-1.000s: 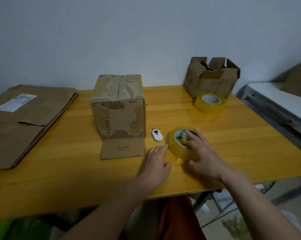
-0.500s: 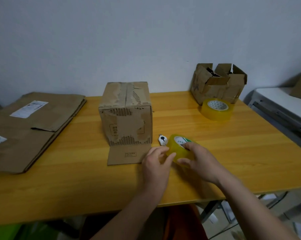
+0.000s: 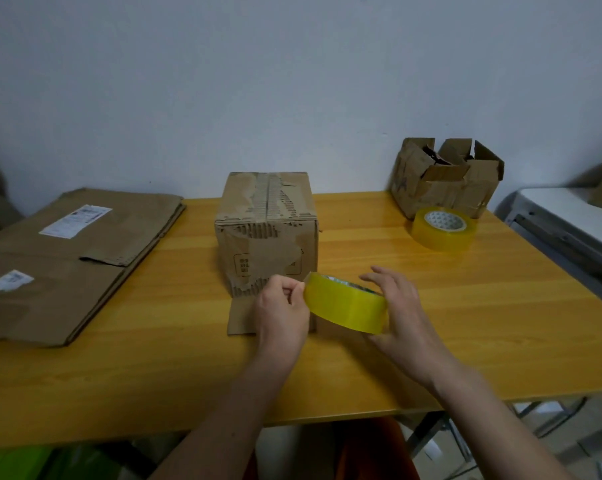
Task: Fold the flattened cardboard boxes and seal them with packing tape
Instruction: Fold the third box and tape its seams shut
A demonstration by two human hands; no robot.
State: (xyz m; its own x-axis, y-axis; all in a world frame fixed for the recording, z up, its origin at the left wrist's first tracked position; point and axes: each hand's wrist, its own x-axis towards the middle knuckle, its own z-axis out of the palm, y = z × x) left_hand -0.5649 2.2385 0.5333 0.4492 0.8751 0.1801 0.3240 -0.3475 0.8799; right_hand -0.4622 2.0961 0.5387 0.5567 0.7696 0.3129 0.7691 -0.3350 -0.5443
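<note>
Tape roll [image 3: 346, 308] is held tilted just in front of the folded box [image 3: 266, 233], gripped by the right hand [image 3: 401, 308]; its edge is seemingly pinched by the left hand [image 3: 282, 311].

Tape roll [image 3: 346, 308]: lay flat on the counter [image 3: 500, 323] a second ago, core upward; now lifted clear of it and tipped, outer band facing the camera, core barely seen.

Right hand [image 3: 401, 317]: earlier spread flat over the roll's top; now cups the roll from its 3 o'clock side, fingers arched over the upper rim.

Left hand [image 3: 282, 315]: earlier flat on the counter, open, just short of the roll; now raised and closed, fingertips pinched against the roll's edge at 9 o'clock.

White cutter: seen beside the roll earlier; now hidden behind hands and roll.
</note>
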